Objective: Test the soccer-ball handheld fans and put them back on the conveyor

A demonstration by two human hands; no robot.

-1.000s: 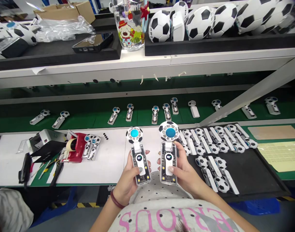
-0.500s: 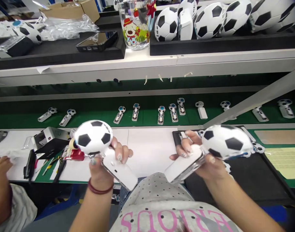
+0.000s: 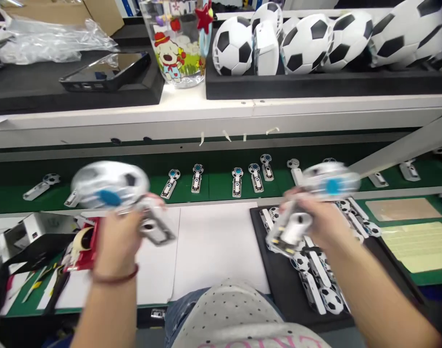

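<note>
Both hands hold soccer-ball devices, each a round patterned head on a white handle, blurred by motion. My left hand [image 3: 124, 232] is closed round the neck of one device [image 3: 110, 186] above the left part of the white paper; its blue centre and the inner side of its handle show. My right hand [image 3: 315, 212] grips another device [image 3: 291, 229] over the black tray [image 3: 286, 290]; its handle's inner parts face up. Several similar devices [image 3: 331, 299] lie in the tray below my right hand.
A green conveyor belt [image 3: 217, 186] carries several small devices. White paper [image 3: 217, 246] covers the table's middle. At left are a red tape dispenser [image 3: 93, 246], tools and a white-and-black box [image 3: 43, 232]. The shelf [image 3: 228, 108] holds a cup [image 3: 180, 53] and more ball devices [image 3: 233, 46].
Both hands have moved up and toward the belt, turning the devices from their plain white sides to show blue centres and inner parts. The view has shifted, showing more of the tray.
</note>
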